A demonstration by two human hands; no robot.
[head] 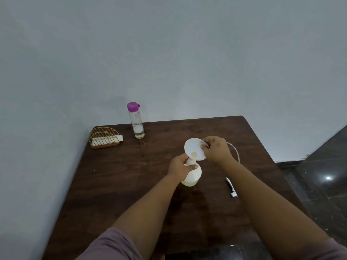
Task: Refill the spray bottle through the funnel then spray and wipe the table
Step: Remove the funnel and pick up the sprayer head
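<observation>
Fingers of the right hand pinch the rim of the white funnel, curled over its far-right edge; the funnel is tilted, its mouth facing the camera, its stem pointing down toward the neck of the bottle; whether the stem sits inside the neck cannot be told, the left hand covering that spot; left fingers and thumb are curled round the bottle's neck and shoulder, gripping it; the bottle stands upright on the dark wooden table, near its middle, white and translucent. Just right of the bottle, partly behind the right forearm, lies the white sprayer head, detached, with its thin tube arching up behind the right hand. Toward the far edge stands a clear flask with a purple cap, upright, a little liquid at its bottom; to its left, at the far-left corner, a gold wire holder holds white napkins. Mauve sleeves show at the bottom edge; grey wall behind the table; dark polished floor to the right.
</observation>
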